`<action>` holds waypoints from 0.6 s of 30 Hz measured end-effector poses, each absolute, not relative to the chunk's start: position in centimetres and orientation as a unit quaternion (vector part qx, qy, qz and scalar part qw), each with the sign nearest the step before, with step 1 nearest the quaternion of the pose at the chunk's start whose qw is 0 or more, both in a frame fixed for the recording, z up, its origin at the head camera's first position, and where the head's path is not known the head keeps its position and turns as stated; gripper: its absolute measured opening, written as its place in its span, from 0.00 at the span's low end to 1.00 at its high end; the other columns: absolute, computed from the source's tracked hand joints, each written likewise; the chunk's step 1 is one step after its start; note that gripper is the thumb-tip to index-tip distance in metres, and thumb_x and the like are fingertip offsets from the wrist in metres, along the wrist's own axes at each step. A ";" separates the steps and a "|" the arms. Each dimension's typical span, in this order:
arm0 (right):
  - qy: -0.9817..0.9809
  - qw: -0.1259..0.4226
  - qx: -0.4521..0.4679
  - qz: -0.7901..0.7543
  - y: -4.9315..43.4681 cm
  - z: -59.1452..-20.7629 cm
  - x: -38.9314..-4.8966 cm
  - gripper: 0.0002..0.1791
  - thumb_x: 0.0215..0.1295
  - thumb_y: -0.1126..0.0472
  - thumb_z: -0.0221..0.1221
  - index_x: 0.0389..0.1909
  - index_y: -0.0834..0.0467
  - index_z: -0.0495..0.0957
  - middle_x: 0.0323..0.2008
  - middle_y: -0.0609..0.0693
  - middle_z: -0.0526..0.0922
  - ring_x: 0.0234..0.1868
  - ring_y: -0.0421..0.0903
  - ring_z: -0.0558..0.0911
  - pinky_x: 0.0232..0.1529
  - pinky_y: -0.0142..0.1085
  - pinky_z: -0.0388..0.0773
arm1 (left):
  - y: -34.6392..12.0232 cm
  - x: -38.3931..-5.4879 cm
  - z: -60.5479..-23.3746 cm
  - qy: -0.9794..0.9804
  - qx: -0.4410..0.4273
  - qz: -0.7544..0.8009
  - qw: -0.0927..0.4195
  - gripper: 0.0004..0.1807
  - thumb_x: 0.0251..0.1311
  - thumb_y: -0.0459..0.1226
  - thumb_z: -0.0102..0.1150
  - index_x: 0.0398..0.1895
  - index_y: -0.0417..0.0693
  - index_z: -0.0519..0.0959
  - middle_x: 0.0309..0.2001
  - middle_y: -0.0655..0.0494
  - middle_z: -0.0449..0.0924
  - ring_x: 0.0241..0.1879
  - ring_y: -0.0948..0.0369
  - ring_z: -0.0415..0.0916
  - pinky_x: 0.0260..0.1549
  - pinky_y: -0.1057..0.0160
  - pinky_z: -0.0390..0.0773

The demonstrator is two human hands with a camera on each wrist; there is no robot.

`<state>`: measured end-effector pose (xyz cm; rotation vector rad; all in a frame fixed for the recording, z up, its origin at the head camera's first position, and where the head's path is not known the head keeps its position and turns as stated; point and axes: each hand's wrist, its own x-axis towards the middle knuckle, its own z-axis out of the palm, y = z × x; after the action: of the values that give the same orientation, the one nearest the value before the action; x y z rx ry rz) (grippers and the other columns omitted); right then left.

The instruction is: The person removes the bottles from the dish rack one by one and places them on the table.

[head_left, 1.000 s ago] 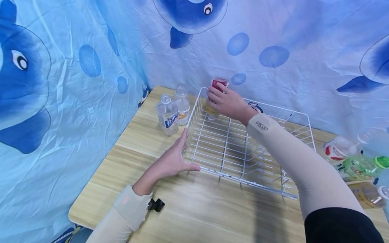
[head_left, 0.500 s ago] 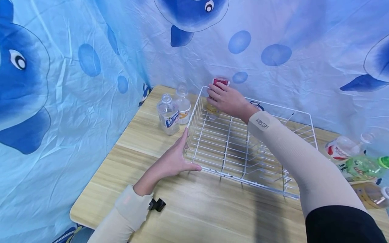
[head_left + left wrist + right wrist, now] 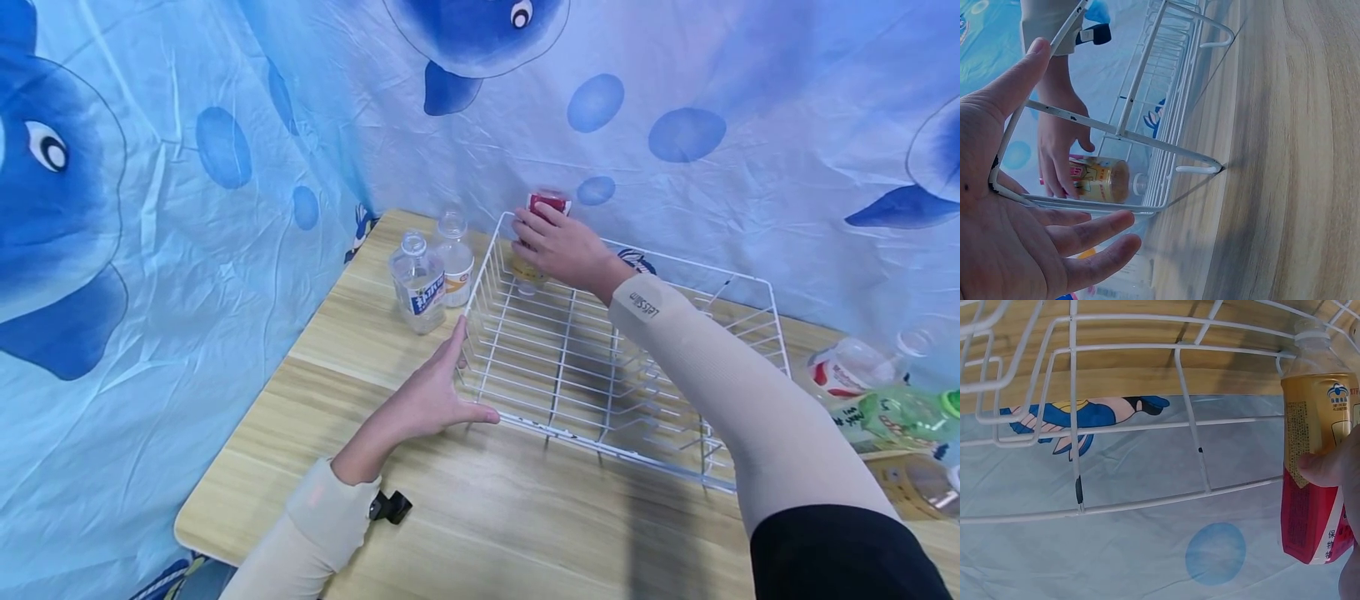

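In the head view, a white wire dish rack [image 3: 600, 446] stands on the wooden table. My right hand [image 3: 567, 252] grips a plastic bottle with a gold and red label [image 3: 1310, 425] in the rack's back left corner. The bottle is upside down, its clear neck at the rack's wire floor and its red base uppermost. My left hand [image 3: 429, 402] braces the rack's front left corner, thumb along the front rim. In the left wrist view its fingers [image 3: 1094, 232] stretch nearly straight beside the rack's end wires, with the corner against the palm.
Two clear uncapped bottles, one with a blue label [image 3: 420, 292] and one with an orange-marked label [image 3: 456, 265], stand left of the rack. Right of it lie a red-and-white-labelled bottle [image 3: 840, 371], a green bottle [image 3: 896, 417] and an amber-labelled bottle [image 3: 903, 483]. A blue curtain [image 3: 480, 142] hangs behind.
The whole head view has shifted slightly. Both hands keep their places on the bottle and the rack.
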<state>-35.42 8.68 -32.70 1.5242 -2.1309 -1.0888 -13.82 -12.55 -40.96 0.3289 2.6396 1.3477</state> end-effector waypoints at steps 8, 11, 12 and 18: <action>-0.727 0.162 0.525 -0.413 8.7 -32.9 -35.4 0.43 0.48 0.67 0.69 0.68 0.53 0.64 0.68 0.63 0.60 0.71 0.62 0.47 0.68 0.59 0.39 | -12.5 -13.8 -41.0 0.883 0.111 0.449 0.078 0.75 0.28 0.68 0.70 0.71 0.72 0.23 0.75 0.55 0.38 0.70 0.51 0.49 0.65 0.48 0.54; -0.724 0.167 0.526 -0.414 8.5 -33.0 -35.4 0.40 0.50 0.67 0.68 0.67 0.54 0.64 0.67 0.62 0.61 0.71 0.62 0.49 0.68 0.59 0.41 | -12.5 -13.7 -41.1 0.883 0.111 0.449 0.076 0.76 0.28 0.68 0.70 0.72 0.70 0.24 0.75 0.55 0.36 0.70 0.50 0.49 0.65 0.47 0.54; -0.724 0.168 0.525 -0.415 8.5 -33.0 -35.4 0.40 0.51 0.66 0.68 0.67 0.54 0.65 0.67 0.62 0.62 0.71 0.62 0.49 0.67 0.60 0.41 | -12.5 -13.7 -41.1 0.883 0.112 0.449 0.076 0.76 0.28 0.68 0.70 0.73 0.69 0.24 0.75 0.55 0.36 0.70 0.50 0.48 0.64 0.47 0.54; -0.722 0.168 0.523 -0.421 8.3 -33.2 -35.5 0.40 0.50 0.66 0.69 0.66 0.54 0.65 0.66 0.62 0.63 0.70 0.62 0.51 0.67 0.60 0.41 | -12.6 -13.9 -41.1 0.883 0.110 0.450 0.079 0.76 0.29 0.69 0.70 0.74 0.65 0.26 0.75 0.55 0.35 0.71 0.51 0.46 0.65 0.47 0.54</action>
<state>-35.46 8.34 -33.23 1.4872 -2.0545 -1.1967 -13.85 -12.57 -41.13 0.3296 2.6408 1.3471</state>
